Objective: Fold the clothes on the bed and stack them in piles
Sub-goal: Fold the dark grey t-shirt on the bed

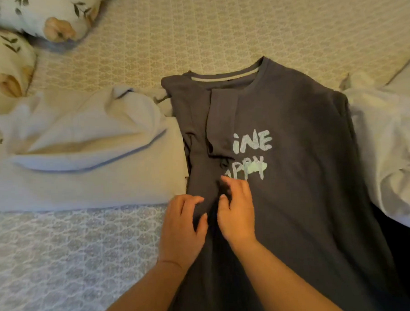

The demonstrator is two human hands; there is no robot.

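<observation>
Matt grey cloth T-shirt [294,186]

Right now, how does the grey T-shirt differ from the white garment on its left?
The grey T-shirt is dark with pale printed lettering; the white garment is plain. The T-shirt is mid-fold, only its left side turned in, while the white garment already lies as a folded bundle. The left hand and right hand are on the T-shirt; neither touches the white garment. Both lie on the patterned bedspread.
</observation>
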